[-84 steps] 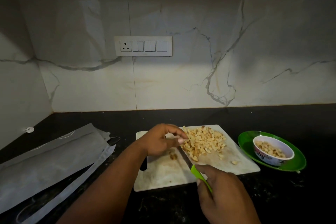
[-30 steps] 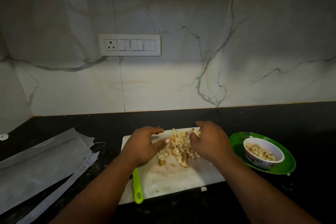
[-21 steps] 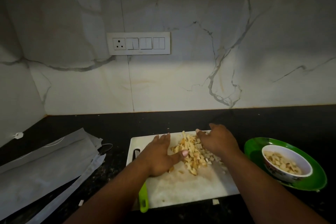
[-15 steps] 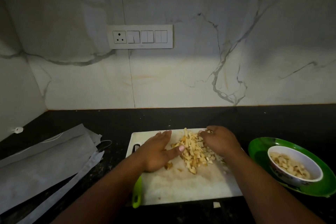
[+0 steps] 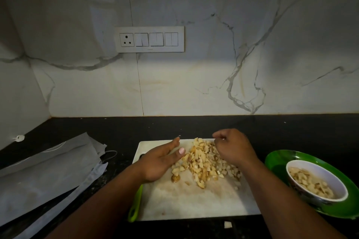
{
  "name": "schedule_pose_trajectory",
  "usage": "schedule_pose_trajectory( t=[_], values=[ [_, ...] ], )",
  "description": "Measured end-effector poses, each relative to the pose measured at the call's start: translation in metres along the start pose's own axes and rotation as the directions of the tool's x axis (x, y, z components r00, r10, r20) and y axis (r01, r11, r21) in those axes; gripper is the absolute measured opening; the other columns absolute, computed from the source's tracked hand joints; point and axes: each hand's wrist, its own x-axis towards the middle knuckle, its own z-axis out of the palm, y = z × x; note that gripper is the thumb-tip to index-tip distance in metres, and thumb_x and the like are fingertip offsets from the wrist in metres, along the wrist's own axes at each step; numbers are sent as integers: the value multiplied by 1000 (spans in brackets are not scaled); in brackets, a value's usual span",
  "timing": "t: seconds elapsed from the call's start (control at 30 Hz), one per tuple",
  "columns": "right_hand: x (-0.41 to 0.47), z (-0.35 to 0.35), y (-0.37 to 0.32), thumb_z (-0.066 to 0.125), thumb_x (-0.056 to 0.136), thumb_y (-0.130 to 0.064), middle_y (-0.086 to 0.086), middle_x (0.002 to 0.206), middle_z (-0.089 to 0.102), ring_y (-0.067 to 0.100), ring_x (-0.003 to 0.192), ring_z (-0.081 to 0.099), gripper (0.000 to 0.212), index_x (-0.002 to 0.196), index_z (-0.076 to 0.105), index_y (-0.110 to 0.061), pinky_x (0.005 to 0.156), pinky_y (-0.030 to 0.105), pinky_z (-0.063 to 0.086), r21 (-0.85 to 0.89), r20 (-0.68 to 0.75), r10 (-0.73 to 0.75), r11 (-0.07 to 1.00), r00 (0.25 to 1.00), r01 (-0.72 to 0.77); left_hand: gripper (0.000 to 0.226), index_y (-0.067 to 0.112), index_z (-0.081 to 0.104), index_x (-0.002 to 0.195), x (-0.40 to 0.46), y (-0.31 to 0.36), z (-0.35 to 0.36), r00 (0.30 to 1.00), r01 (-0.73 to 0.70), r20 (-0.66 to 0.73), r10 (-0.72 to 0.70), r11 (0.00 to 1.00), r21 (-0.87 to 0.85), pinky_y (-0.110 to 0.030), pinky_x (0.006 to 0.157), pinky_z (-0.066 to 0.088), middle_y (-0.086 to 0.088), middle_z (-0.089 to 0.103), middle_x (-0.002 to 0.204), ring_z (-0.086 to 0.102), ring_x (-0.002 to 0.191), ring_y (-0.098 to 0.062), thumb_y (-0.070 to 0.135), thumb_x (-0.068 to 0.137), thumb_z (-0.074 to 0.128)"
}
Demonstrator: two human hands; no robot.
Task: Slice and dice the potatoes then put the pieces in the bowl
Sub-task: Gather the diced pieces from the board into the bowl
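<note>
Flanking the heap of diced potato pieces (image 5: 202, 163), the two hands stand on the white cutting board (image 5: 194, 200), one on each side. The left hand (image 5: 159, 161) is released: its fingers are straight, the palm turned toward the heap, and the thumb tip is touching or almost touching the nearest cubes. The right hand (image 5: 232, 148) is on the far right side of the heap with its fingers curled downward. I cannot tell if they hold some cubes or only rest against them, because the back of the hand covers the fingertips.

The heap lies between the hands, longer from the far edge of the board toward the person than it is wide. The bowl (image 5: 316, 183), which already has some pieces inside, stands on a green plate (image 5: 281, 161) to the right of the board, so the right hand is the nearer one to it. In my judgement the cubes must be gathered and carried rightward.

The left forearm hides most of the knife (image 5: 135, 205); only its green handle shows at the left edge of the board. One loose piece (image 5: 227, 224) lies on the dark counter (image 5: 291, 132) in front of the board. The picture is dim, and small scraps are hard to make out.
</note>
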Motion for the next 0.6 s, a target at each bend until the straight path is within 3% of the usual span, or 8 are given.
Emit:
schedule_pose_trajectory(
  t=[0.1,0.2,0.33,0.47,0.6],
  values=[
    [18,7,-11,53,93,-17,-6,105,73,3,86,61,25,99,77,-17,70,15,44,-28,82,-26,999,996,28,94,42,22,163,-2,3,0,1000,3,15,-3,1000,23,-28,123,21,17,30,167,28,153,-6,87,82,37],
    [38,20,-22,55,91,-18,-5,102,73,10,94,64,24,96,78,-17,76,22,48,-71,184,-23,997,983,37,94,40,20,164,-3,6,-2,1000,2,24,-4,998,68,-25,122,18,15,26,169,25,154,-6,83,82,35],
    [54,25,-29,68,84,-29,-8,98,72,9,93,64,14,93,78,-24,85,28,52,-131,297,-12,990,955,53,92,42,19,164,-3,9,-1,999,-16,38,12,993,115,-35,128,17,13,25,170,23,155,-8,84,83,32],
    [50,32,-30,67,86,-22,-12,90,73,6,89,67,13,83,77,-29,81,26,53,-89,394,-57,991,917,100,94,42,20,164,0,4,-1,998,-41,46,35,989,140,-39,129,18,13,25,170,21,156,-9,89,82,29],
    [35,34,-34,67,89,-22,-14,85,74,1,84,67,15,82,78,-30,71,17,48,-85,471,-144,975,870,208,114,44,19,163,2,1,-2,998,-48,38,43,992,120,-41,129,19,13,26,170,22,156,-8,106,67,23]
  ],
)
